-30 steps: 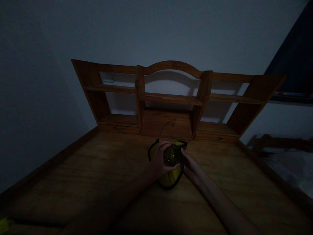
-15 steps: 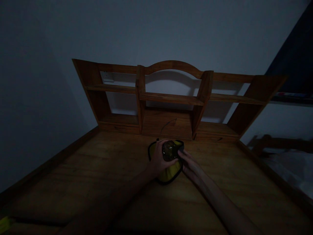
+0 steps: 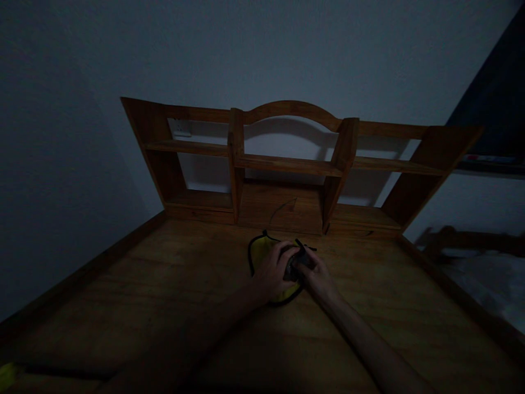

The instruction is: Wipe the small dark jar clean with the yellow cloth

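Observation:
A yellow cloth (image 3: 258,253) with black edging lies on the wooden desk, partly covered by my hands. Over it, a small dark, glossy object (image 3: 291,270) is held between both hands; it looks rounded, but the dim light hides its kind. My left hand (image 3: 272,272) curls around its left side with the fingers over the top. From the right, my right hand (image 3: 319,278) closes on its other end, where a black-edged flap of the cloth stands up against the fingers.
Behind the hands stands a wooden shelf unit (image 3: 287,164) against the wall, at the back of the desk (image 3: 164,290). Something yellow (image 3: 7,376) shows at the lower left corner. A wall socket (image 3: 180,128) is visible through the left shelf.
The dark object has turned and shifted slightly right and down, and is more covered by my hands. My right fingers have moved onto it, and the cloth's right edge is now lifted.

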The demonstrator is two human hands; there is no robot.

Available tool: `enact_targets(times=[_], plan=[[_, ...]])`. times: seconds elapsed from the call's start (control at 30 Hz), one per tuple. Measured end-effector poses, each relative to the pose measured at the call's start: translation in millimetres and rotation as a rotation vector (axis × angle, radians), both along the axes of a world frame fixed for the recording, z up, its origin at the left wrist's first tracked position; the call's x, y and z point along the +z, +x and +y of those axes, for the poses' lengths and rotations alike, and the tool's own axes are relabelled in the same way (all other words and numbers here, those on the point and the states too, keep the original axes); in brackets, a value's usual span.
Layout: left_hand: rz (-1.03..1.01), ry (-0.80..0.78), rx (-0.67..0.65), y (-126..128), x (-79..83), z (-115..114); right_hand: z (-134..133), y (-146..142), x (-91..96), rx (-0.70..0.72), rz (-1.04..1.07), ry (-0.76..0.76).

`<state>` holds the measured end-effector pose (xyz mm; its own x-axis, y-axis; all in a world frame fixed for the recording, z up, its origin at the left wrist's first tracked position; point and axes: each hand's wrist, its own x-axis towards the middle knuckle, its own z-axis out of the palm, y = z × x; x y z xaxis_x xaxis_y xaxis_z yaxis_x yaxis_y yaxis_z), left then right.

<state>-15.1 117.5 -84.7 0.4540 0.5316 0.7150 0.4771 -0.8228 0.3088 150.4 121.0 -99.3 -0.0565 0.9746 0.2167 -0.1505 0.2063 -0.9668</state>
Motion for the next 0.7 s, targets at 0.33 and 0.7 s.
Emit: enact_targets(times=[0.33, 0.7], plan=[[-0.023, -0.006, 0.005, -1.8, 1.0, -2.3, -8.4, -0.7, 10.9, -0.127, -0.284, 0.106], [-0.228, 0.096, 0.1, -1.4, 10.0, -2.7, -15.2, -7.5, 26.4, -0.033, -0.132, -0.059]])
